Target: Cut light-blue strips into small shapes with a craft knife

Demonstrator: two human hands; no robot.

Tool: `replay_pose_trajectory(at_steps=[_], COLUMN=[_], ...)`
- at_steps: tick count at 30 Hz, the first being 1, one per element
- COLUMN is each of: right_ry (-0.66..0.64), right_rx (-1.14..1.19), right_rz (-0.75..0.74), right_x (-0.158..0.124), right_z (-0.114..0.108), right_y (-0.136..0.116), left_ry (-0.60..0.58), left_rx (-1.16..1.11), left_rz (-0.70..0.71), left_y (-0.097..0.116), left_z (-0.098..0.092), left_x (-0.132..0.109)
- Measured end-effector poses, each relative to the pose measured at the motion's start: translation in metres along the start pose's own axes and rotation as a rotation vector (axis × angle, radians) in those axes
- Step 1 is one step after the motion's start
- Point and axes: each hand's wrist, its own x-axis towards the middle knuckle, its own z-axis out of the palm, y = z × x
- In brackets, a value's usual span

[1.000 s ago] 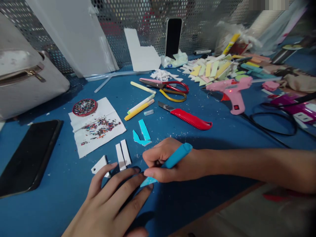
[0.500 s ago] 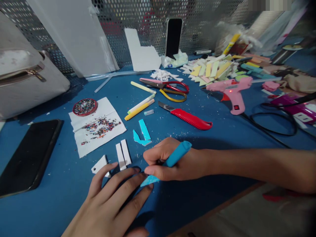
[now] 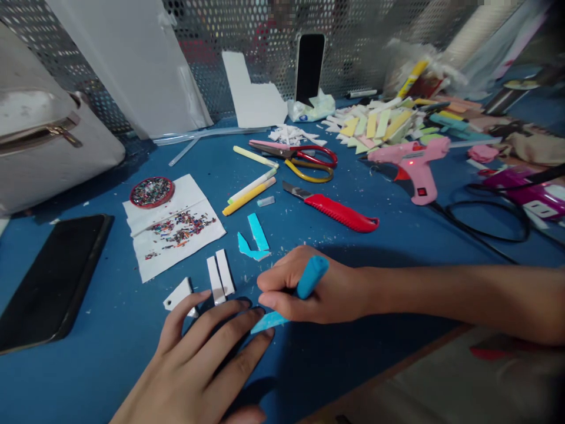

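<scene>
My right hand (image 3: 304, 285) is closed around a blue marker (image 3: 312, 277), its rounded end tilted up and its tip hidden by my fingers. Just below that hand lies a small blue-coloured piece (image 3: 270, 321), partly covered by it. My left hand (image 3: 198, 359) is spread flat on the table, with two fingertips at the left end of this piece. Beyond my left fingers are two white strips (image 3: 220, 275) and a white piece with a hole (image 3: 180, 294). More blue-coloured pieces (image 3: 258, 232) rest farther back.
A red cutter (image 3: 339, 212) with its blade out, scissors (image 3: 311, 156) and several markers (image 3: 249, 196) lie mid-table. At right is a pink glue gun (image 3: 412, 162) with its cord. A paper with beads (image 3: 207, 206) and a phone (image 3: 53, 282) are at left.
The blue marker has tipped more upright in my right hand, its rear end shifting left. My left hand and the blue piece stay in place.
</scene>
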Motion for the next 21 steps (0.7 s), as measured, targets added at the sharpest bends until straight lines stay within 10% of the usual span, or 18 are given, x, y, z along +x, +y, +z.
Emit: replay_pose_trajectory(at_steps=[21], right_ry=[-0.022], right_rx=[0.104], right_rz=[-0.015], right_x=[0.0007], right_z=[-0.0016], right_y=[0.0007], left_ry=[0.011], left_rx=[-0.021], left_rz=[0.015], left_y=[-0.0008], left_z=[-0.0013], left_x=[0.0012])
